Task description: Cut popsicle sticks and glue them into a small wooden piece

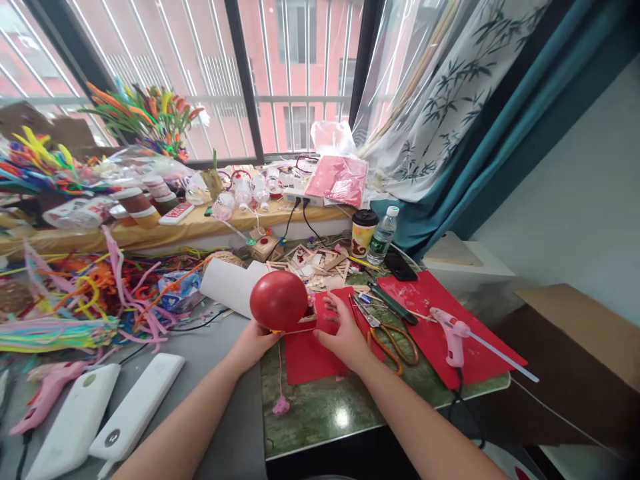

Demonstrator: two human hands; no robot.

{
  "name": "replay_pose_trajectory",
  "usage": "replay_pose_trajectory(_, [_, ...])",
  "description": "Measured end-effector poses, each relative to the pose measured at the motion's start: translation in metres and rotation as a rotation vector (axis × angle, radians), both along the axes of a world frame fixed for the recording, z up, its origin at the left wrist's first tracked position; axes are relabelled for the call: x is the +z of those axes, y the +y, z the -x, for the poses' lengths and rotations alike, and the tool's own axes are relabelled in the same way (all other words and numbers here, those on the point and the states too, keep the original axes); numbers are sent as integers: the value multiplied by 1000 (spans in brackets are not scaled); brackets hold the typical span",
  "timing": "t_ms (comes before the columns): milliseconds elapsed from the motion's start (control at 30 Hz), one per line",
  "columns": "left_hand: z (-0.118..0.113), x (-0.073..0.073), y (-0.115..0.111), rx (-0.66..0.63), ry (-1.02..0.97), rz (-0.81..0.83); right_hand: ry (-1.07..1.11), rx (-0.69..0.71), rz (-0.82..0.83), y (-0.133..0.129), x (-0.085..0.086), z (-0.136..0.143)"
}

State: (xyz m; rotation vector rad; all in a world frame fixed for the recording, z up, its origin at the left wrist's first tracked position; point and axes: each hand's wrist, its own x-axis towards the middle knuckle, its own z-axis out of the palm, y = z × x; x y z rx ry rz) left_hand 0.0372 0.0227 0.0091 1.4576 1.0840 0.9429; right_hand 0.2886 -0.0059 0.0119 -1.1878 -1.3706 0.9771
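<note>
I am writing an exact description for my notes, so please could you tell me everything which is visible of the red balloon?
The red balloon looks inflated: a smooth, rounded, rubbery-looking body, plain dark red, with soft shine. No knot or neck can be made out. It sits directly above the left hand, hiding part of its fingers, so contact is unclear. The right hand is apart from it. In the view, it overlaps a small wooden frame and the white paper behind.
</note>
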Motion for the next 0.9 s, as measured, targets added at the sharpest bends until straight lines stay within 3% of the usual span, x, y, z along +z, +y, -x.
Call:
replay_pose_trajectory(133, [12, 0, -12, 24, -68, -42, 8, 144, 112, 12, 9, 16])
replay_pose_trajectory(233, [30, 5, -21, 75, -158, -108, 74, 141, 83, 17, 6, 27])
replay_pose_trajectory(367, [37, 31, -26, 108, -137, -284, 139, 102, 48, 19, -13, 29])
replay_pose_trajectory(467, [25, 52, -25, 132, -57, -418, 180, 142, 18, 19, -23, 27])
replay_pose_trajectory(567, [11, 65, -20, 138, 66, -478, 211, 170, -12, 21, -24, 26])
replay_pose_trajectory(700, [4, 68, -11, 175, 92, -487, 201, 194, -27, 24, -22, 26])
replay_pose_trajectory(900, [4, 59, 6, 317, -169, -349, 67, 122, -76, 28, -32, 27])
